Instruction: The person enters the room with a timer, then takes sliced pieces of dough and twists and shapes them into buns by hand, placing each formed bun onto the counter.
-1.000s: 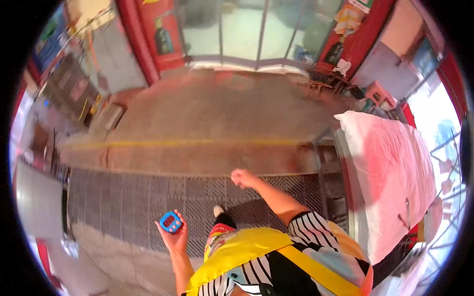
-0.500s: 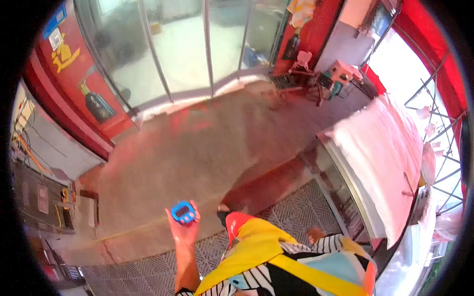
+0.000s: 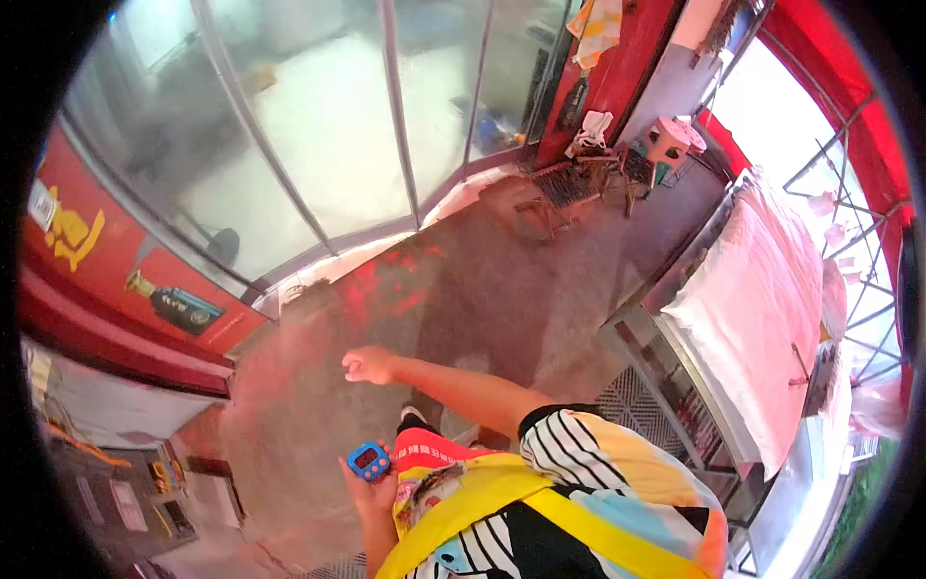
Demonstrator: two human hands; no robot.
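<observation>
A small blue digital timer (image 3: 368, 461) with a dark display lies in my left hand (image 3: 374, 487), low in the view beside the yellow apron (image 3: 463, 497). My fingers wrap round its edges, with the display facing up. My right hand (image 3: 368, 366) is stretched out in front of my body over the floor, its fingers curled together. Nothing shows in it, though its palm side is hidden.
Glass doors (image 3: 395, 116) stand ahead, beside a red wall panel (image 3: 183, 289). A pink cover (image 3: 752, 318) lies over a glass-sided case at the right. Stools (image 3: 667, 141) and a low rack stand at the back right. Patterned matting (image 3: 641, 405) lies by the case.
The view has turned and moved nearer the glass doors. My right hand, low near the case half a second ago, is now raised out in front. The timer remains in my left hand.
</observation>
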